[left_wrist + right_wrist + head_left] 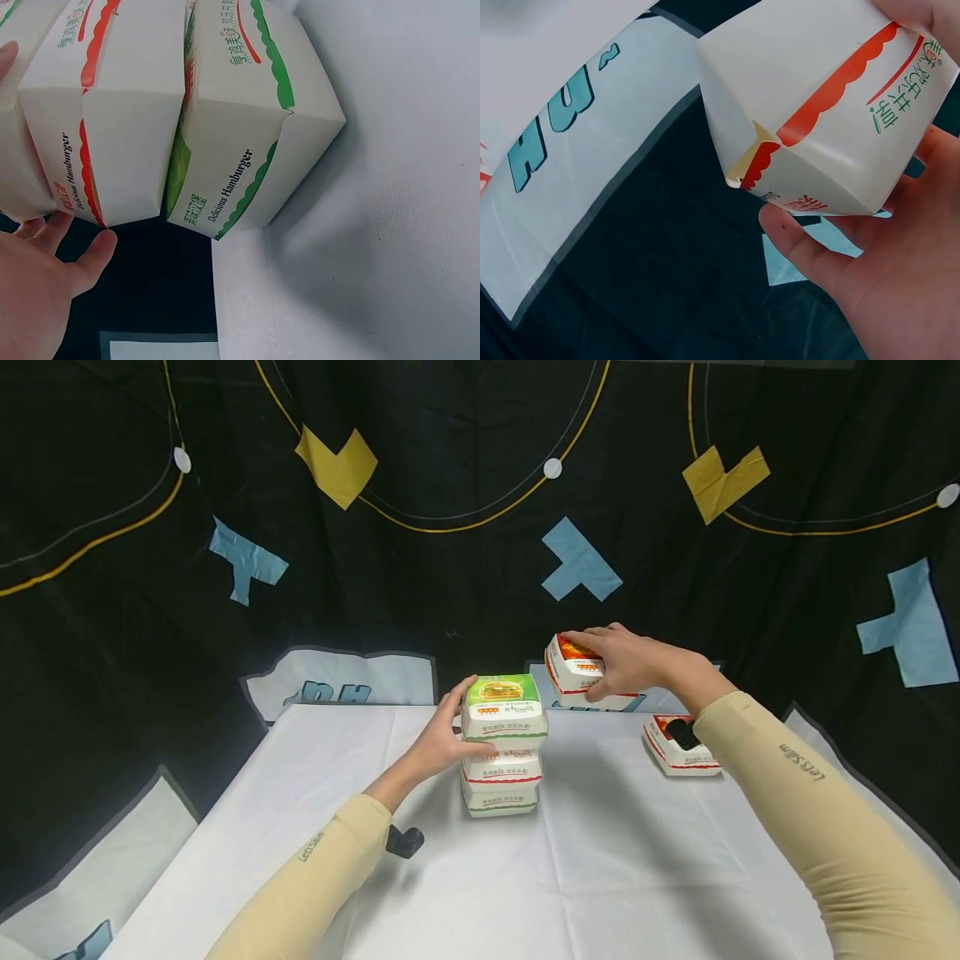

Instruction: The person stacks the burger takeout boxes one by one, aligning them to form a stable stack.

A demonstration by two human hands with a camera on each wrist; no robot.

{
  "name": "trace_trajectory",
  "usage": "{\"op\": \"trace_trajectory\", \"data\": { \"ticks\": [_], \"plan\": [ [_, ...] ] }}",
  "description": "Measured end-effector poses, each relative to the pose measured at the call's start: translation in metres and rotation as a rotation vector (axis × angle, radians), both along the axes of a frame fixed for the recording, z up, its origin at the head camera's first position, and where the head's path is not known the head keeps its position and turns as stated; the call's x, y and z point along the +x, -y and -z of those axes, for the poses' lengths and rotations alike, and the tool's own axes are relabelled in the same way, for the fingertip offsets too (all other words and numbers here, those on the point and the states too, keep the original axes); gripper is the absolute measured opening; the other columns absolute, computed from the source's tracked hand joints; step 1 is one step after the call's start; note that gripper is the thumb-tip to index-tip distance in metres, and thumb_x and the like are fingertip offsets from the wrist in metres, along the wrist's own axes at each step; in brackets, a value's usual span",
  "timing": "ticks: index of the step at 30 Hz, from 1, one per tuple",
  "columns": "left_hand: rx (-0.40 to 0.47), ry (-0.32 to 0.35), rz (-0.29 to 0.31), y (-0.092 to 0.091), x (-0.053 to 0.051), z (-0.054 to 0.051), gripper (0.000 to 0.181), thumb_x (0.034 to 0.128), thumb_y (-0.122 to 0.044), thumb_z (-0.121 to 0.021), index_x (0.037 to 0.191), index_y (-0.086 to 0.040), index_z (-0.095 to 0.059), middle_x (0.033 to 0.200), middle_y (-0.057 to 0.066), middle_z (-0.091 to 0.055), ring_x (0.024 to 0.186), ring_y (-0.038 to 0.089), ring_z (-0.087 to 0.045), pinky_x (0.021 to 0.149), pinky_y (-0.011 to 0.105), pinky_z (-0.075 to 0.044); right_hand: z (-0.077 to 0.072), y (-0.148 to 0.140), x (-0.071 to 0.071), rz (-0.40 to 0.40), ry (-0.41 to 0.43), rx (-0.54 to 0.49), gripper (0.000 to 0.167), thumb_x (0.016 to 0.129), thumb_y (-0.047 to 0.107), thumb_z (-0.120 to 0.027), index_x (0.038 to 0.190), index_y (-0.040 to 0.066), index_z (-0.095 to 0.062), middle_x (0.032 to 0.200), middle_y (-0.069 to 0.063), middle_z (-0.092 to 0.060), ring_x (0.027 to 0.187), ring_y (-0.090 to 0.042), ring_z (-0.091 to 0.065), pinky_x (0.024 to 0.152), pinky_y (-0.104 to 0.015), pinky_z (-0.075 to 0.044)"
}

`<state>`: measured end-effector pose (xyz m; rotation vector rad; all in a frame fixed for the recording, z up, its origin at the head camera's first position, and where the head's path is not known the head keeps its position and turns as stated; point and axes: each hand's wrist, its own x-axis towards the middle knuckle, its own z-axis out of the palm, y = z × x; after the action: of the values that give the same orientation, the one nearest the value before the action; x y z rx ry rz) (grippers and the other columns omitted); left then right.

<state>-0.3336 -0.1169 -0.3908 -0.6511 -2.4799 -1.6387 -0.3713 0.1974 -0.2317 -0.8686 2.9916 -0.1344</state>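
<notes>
In the head view, a stack of three burger boxes stands mid-table. At the top sits a green-lidded burger box, above a red-trimmed burger box and a green-trimmed burger box. My left hand holds the top box from its left side, thumb at the front near the lower edge; some fingers are hidden behind the boxes. To the right of the stack and above the table's far edge, my right hand grips a red-lidded burger box in the air.
Another red burger box lies on the white-covered table at the far right, partly behind the right forearm. A dark curtain with taped paper shapes hangs behind the table.
</notes>
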Motion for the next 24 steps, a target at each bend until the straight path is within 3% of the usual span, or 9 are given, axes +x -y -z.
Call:
{"op": "trace_trajectory", "data": {
  "ticks": [24],
  "plan": [
    [-0.010, 0.007, -0.007, -0.002, 0.001, -0.002, 0.109, 0.0767, -0.026, -0.087, 0.158, -0.041, -0.016, 0.154, 0.004, -0.030, 0.143, 0.026, -0.035, 0.104, 0.052, -0.044, -0.021, 0.024, 0.008, -0.012, -0.006, 0.029, 0.096, 0.081, 0.038, -0.079, 0.160, 0.035, -0.024, 0.158, -0.006, -0.034, 0.133, -0.029, -0.031, 0.092, -0.045, -0.054]
  ]
}}
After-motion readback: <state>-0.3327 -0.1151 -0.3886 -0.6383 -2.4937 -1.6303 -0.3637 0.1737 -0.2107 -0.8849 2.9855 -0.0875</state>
